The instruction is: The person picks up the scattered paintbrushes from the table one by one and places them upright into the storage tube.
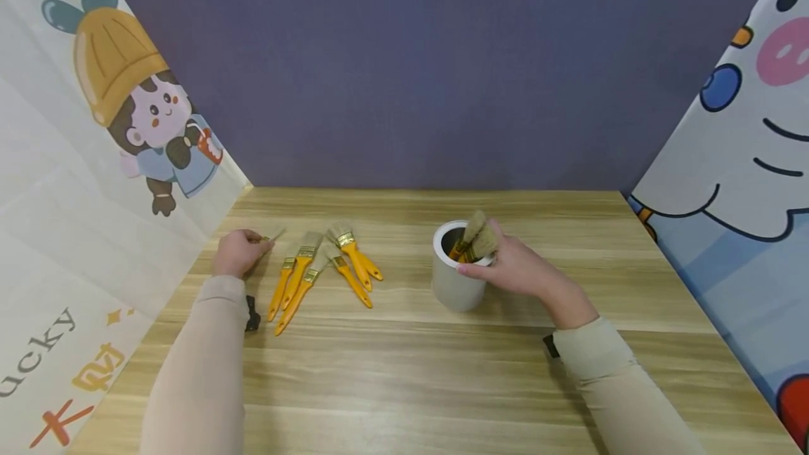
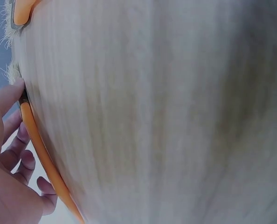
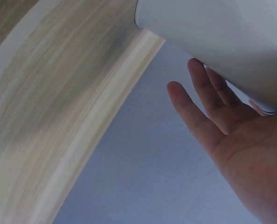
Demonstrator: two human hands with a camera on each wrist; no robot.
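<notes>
At the left of the table, my left hand [image 1: 235, 253] pinches a paintbrush [image 2: 46, 158] near its metal ferrule; its orange handle shows in the left wrist view, its pale bristles in the head view. Several paintbrushes [image 1: 302, 258] with orange handles lie spread to the right of that hand. A light grey can [image 1: 456, 288] stands upright right of the middle, and brushes [image 1: 482, 242] stick out of it, bristles up. My right hand [image 1: 518, 264] holds the can by its right side near the rim, thumb in front. Fingers lie against its wall in the right wrist view [image 3: 208, 93].
The wooden table [image 1: 392, 385] ends at a dark blue back panel [image 1: 404, 69]. Printed cartoon sheets stand at the left [image 1: 57, 160] and right [image 1: 739, 216]. A small black device [image 1: 252, 314] is at the left wrist, another [image 1: 551, 346] at the right.
</notes>
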